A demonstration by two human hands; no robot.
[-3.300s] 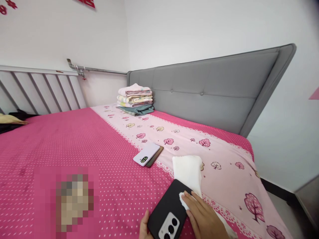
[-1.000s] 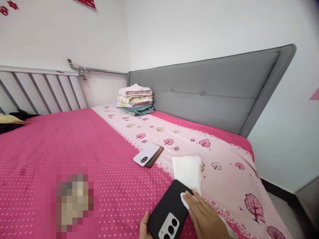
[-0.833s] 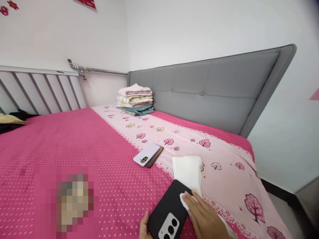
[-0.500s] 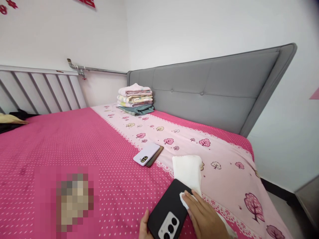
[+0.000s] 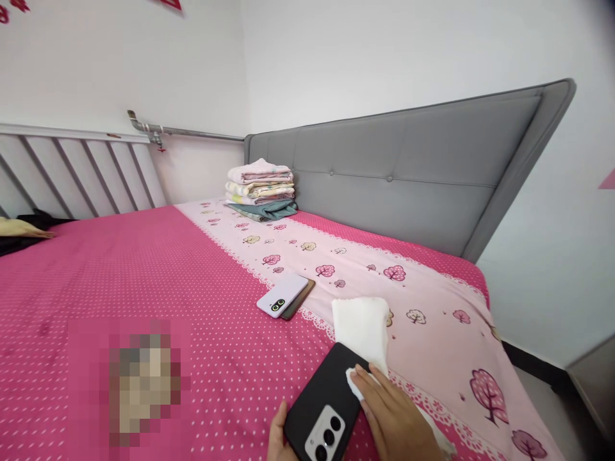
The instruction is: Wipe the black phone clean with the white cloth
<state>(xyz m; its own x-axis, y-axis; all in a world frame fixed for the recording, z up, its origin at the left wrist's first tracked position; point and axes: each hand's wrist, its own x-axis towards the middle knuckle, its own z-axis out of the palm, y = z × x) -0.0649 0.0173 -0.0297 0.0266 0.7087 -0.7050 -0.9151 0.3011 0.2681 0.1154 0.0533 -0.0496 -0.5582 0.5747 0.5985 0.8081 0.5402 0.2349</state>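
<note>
A black phone (image 5: pixel 321 403) with a white camera block lies back-up at the bottom middle, on the pink bed (image 5: pixel 144 269). My left hand (image 5: pixel 277 440) grips its lower left edge; only the thumb and part of the hand show. My right hand (image 5: pixel 396 419) presses a white cloth (image 5: pixel 362 330) onto the phone's upper right part, fingers closed over the cloth. The rest of the cloth trails away across the sheet.
A lilac phone (image 5: pixel 282 296) lies on top of a dark phone (image 5: pixel 302 298) further up the bed. Folded linens (image 5: pixel 262 189) are stacked by the grey headboard (image 5: pixel 408 173). A slatted rail (image 5: pixel 81 169) runs along the left. The bed's right edge drops to the floor.
Almost nothing has changed. My right hand with the cloth has shifted slightly on the black phone, and the view has tipped a little.
</note>
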